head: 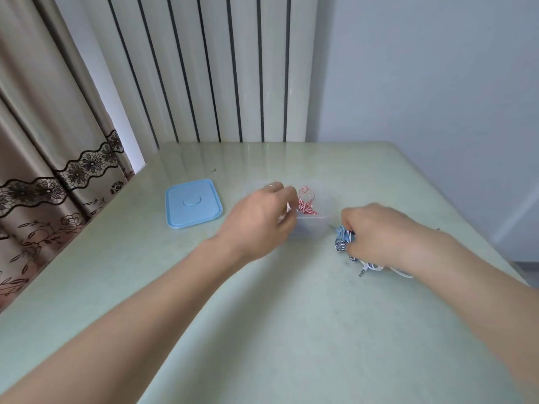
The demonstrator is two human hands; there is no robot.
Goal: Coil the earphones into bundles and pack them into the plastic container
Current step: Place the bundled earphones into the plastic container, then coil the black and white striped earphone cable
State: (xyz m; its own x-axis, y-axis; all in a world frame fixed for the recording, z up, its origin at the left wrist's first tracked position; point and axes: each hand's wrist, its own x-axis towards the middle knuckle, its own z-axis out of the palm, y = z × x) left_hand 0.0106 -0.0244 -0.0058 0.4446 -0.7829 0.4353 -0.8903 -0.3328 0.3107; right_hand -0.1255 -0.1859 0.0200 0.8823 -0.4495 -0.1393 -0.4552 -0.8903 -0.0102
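Hands packing earphones into box.
Left hand [262,217] seemingly pinches red bundle [306,204] inside box [315,225]; right hand [376,231] grips blue bundle [344,239] on counter [291,316]. Next: box blue bundle.

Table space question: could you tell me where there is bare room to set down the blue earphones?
Bare table lies in front, between the forearms, and at the far edge behind the blue lid. It is crowded around the plastic container, where the left hand and right hand hold the red earphones and blue earphones.
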